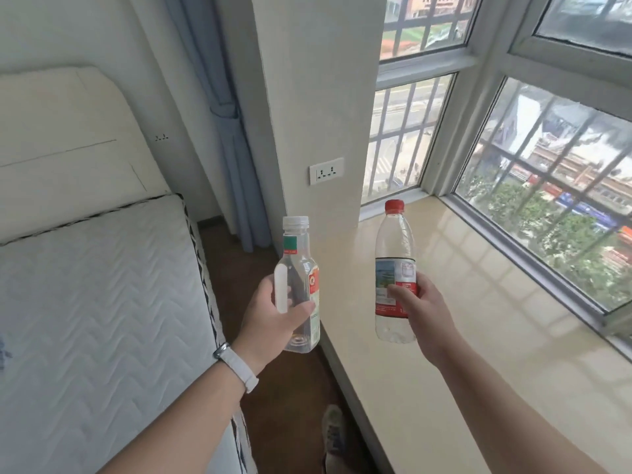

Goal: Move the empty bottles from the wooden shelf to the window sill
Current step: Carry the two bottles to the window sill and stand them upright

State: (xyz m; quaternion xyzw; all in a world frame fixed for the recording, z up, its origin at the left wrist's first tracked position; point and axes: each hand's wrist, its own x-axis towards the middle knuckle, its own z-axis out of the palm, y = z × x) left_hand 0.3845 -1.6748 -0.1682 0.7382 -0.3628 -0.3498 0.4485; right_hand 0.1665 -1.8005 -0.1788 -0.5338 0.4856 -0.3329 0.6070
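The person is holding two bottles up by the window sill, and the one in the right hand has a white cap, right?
Not quite. In the head view, the bottle in the right hand has a red cap: the red-capped bottle. The white cap is on the white-capped bottle in the left hand. The rest is right: both bottles are held up by the window sill.

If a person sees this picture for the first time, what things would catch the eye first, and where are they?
Two clear plastic bottles held up in the middle: the white-capped bottle in the left hand, over the floor beside the sill, and the red-capped bottle in the right hand, above the window sill. Next comes the big barred window at right and the white mattress at left.
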